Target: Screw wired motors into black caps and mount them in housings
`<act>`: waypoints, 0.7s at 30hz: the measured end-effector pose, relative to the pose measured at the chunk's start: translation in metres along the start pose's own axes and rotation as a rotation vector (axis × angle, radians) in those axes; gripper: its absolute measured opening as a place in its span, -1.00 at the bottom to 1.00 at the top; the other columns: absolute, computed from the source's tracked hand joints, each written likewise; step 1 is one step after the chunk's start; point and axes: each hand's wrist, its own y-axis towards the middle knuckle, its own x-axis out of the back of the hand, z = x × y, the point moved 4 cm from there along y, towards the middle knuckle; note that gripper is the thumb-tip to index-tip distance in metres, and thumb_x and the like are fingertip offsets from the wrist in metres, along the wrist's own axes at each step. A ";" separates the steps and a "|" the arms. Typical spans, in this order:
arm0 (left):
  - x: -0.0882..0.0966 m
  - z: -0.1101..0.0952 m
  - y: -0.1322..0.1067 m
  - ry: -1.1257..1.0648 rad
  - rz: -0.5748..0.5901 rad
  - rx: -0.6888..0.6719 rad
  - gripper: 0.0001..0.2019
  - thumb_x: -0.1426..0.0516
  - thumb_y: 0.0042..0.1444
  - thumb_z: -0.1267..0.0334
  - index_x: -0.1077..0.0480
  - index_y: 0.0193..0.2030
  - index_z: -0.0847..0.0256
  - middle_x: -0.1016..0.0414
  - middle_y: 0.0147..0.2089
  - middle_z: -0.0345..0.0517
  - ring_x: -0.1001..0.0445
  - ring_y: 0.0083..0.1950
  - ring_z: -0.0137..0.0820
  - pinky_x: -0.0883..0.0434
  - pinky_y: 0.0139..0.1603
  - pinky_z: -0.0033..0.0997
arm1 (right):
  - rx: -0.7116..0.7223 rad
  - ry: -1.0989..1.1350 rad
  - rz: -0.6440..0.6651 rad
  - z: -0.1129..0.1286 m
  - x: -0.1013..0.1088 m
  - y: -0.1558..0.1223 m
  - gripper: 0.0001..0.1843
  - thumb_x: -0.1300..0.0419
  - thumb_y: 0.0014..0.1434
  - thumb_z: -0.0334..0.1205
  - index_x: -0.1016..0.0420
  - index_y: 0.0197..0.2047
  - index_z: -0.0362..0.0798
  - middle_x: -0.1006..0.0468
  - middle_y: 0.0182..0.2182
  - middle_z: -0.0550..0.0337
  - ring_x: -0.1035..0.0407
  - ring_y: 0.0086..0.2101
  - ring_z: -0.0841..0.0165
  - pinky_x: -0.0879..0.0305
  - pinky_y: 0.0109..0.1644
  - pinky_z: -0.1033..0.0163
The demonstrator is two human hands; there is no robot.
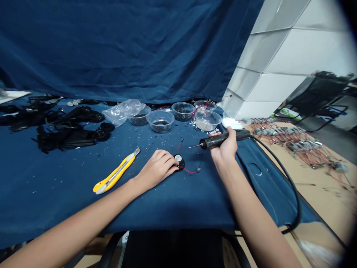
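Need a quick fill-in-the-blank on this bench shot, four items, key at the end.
1. The hand gripping the black corded tool is the person's ____ one.
2. The other hand touches a small round part, from which a thin ____ wire runs.
3. The utility knife has a mainly ____ handle.
4. The cloth under the knife is ____.

Missing words: right; red; yellow; blue.

The cutter [116, 172] lies left of the round part [180, 160] at your left hand [160, 164], bowls [160, 123] behind; right of the screwdriver [213, 141] in your right hand [226, 148], perhaps motors [270, 131].
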 end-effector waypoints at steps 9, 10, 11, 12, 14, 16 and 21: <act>0.000 0.000 0.001 0.103 0.011 -0.081 -0.86 -0.06 0.29 0.24 -0.41 -0.17 0.24 -0.50 -0.21 -0.09 -0.35 -0.11 -0.33 -0.26 0.03 -0.20 | 0.022 -0.018 0.014 0.000 -0.001 -0.002 -0.79 -0.14 0.18 -0.20 -0.16 -0.39 -0.05 -0.26 -0.60 0.38 -0.26 -0.62 0.51 -0.39 -0.55 0.36; 0.000 0.000 0.001 0.098 0.014 -0.089 -0.86 -0.06 0.29 0.25 -0.41 -0.17 0.25 -0.49 -0.20 -0.09 -0.36 -0.11 -0.33 -0.27 0.02 -0.21 | 0.027 -0.019 0.016 0.001 -0.001 -0.002 -0.79 -0.14 0.18 -0.20 -0.16 -0.39 -0.05 -0.26 -0.60 0.39 -0.26 -0.62 0.51 -0.38 -0.56 0.36; 0.000 -0.001 0.001 0.089 0.018 -0.091 -0.86 -0.06 0.30 0.26 -0.40 -0.16 0.26 -0.49 -0.20 -0.08 -0.36 -0.11 -0.33 -0.28 0.01 -0.23 | 0.031 -0.021 0.019 0.001 -0.001 -0.003 -0.79 -0.14 0.18 -0.20 -0.16 -0.39 -0.05 -0.26 -0.60 0.39 -0.26 -0.62 0.51 -0.38 -0.56 0.36; 0.000 -0.002 0.001 0.078 0.022 -0.092 -0.86 -0.05 0.30 0.27 -0.40 -0.16 0.27 -0.48 -0.19 -0.07 -0.36 -0.11 -0.34 -0.30 0.00 -0.25 | 0.035 -0.023 0.020 0.001 -0.001 -0.003 -0.79 -0.13 0.19 -0.20 -0.16 -0.38 -0.05 -0.25 -0.60 0.39 -0.26 -0.63 0.51 -0.37 -0.57 0.36; -0.001 -0.002 0.002 0.059 0.027 -0.086 -0.86 -0.04 0.31 0.28 -0.39 -0.16 0.28 -0.48 -0.20 -0.06 -0.36 -0.11 -0.35 -0.32 -0.03 -0.28 | 0.041 -0.025 0.022 0.001 -0.001 -0.003 -0.79 -0.13 0.19 -0.19 -0.16 -0.38 -0.05 -0.25 -0.60 0.40 -0.26 -0.62 0.51 -0.37 -0.56 0.36; -0.002 -0.001 0.002 0.053 0.027 -0.084 -0.86 -0.04 0.31 0.29 -0.39 -0.15 0.27 -0.48 -0.21 -0.07 -0.36 -0.12 -0.34 -0.33 -0.04 -0.28 | 0.045 -0.030 0.020 0.001 -0.001 -0.002 -0.79 -0.13 0.19 -0.18 -0.16 -0.37 -0.05 -0.26 -0.61 0.39 -0.26 -0.62 0.51 -0.38 -0.55 0.36; -0.004 0.000 0.001 0.055 0.039 -0.089 -0.86 -0.04 0.30 0.29 -0.40 -0.14 0.25 -0.47 -0.20 -0.08 -0.34 -0.09 -0.32 -0.35 0.01 -0.21 | 0.046 -0.036 0.011 0.000 0.000 -0.001 -0.79 -0.13 0.19 -0.19 -0.16 -0.38 -0.05 -0.26 -0.63 0.38 -0.27 -0.62 0.50 -0.38 -0.55 0.36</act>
